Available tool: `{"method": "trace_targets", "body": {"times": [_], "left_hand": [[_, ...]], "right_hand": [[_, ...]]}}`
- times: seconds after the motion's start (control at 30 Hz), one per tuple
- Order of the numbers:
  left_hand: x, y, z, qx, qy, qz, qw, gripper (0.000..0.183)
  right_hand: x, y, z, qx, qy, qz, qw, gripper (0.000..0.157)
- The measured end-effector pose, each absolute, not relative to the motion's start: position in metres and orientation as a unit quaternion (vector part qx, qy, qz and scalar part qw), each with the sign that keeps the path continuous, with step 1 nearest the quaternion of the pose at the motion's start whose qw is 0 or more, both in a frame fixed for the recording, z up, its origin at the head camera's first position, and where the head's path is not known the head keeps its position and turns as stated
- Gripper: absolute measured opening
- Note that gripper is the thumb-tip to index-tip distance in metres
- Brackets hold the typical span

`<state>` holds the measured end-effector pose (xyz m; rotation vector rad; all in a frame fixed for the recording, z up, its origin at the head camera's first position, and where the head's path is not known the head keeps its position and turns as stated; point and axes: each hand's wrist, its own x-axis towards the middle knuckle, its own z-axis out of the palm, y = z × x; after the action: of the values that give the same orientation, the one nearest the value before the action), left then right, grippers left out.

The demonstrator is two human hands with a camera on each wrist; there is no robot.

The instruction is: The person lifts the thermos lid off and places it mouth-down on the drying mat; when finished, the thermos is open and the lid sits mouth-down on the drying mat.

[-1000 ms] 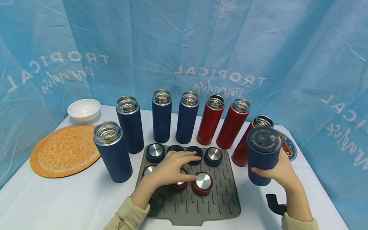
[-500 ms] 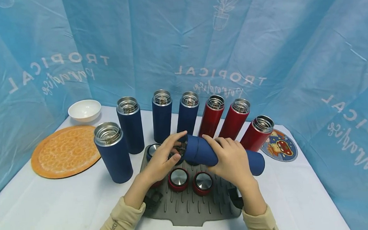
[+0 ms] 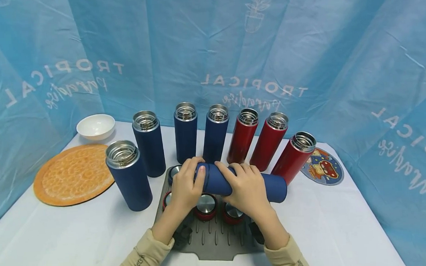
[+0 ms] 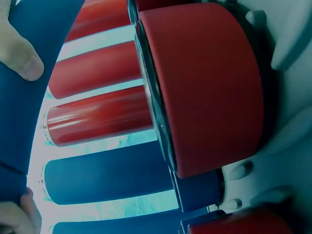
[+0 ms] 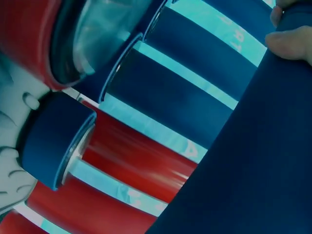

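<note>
A blue thermos flask [image 3: 275, 188] lies almost level above the grey mat [image 3: 218, 241], its left end slightly higher. My right hand [image 3: 246, 187] grips its body from above. My left hand [image 3: 185, 186] holds the left end, fingers over the top and thumb on the near side. A seam near that end sets off a blue lid [image 4: 10, 190] in the left wrist view. Below the flask, red lids with steel tops stand on the mat, one in the middle [image 3: 206, 205] and one to its right [image 3: 233, 212]. A blue lid [image 5: 56, 139] shows in the right wrist view.
Several lidless blue flasks [image 3: 128, 181] and three red ones [image 3: 242, 137] stand around the mat's back and left. Further left are a white bowl [image 3: 96, 127] and a round orange mat [image 3: 74, 175]. A cartoon coaster [image 3: 323, 167] lies at right.
The blue flask came from upright at the right to nearly level over the mat, in my right hand. My left hand left the lids and closed round the flask's left end.
</note>
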<state>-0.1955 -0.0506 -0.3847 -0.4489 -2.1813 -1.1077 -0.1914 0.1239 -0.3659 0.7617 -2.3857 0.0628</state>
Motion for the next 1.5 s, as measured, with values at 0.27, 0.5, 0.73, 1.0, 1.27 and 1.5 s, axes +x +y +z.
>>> {"method": "trace_targets", "body": {"times": [0.27,0.5,0.73,1.0,1.27,1.5], "left_hand": [[-0.193,-0.049,-0.384,-0.154,-0.836,-0.393,0.351,0.026],[-0.192,-0.048,-0.381,-0.124,-0.848,-0.394,0.332,0.024],[-0.191,-0.049,-0.378,-0.092,-0.866,-0.415,0.263,0.026],[-0.195,-0.052,-0.379,-0.066,-0.883,-0.424,0.188,0.029],[-0.208,-0.072,-0.378,-0.119,-0.860,-0.496,-0.032,0.042],[-0.217,-0.092,-0.378,-0.316,-0.772,-0.549,-0.051,0.079]], "right_hand": [[-0.194,0.120,-0.375,0.288,-0.893,0.069,0.339,0.089],[-0.199,0.118,-0.379,0.295,-0.882,0.071,0.359,0.085],[-0.205,0.121,-0.382,0.307,-0.876,0.047,0.371,0.086],[-0.208,0.123,-0.385,0.319,-0.869,0.020,0.377,0.086],[-0.208,0.130,-0.381,0.319,-0.889,-0.008,0.330,0.092],[-0.206,0.143,-0.368,0.297,-0.906,-0.008,0.301,0.091]]}}
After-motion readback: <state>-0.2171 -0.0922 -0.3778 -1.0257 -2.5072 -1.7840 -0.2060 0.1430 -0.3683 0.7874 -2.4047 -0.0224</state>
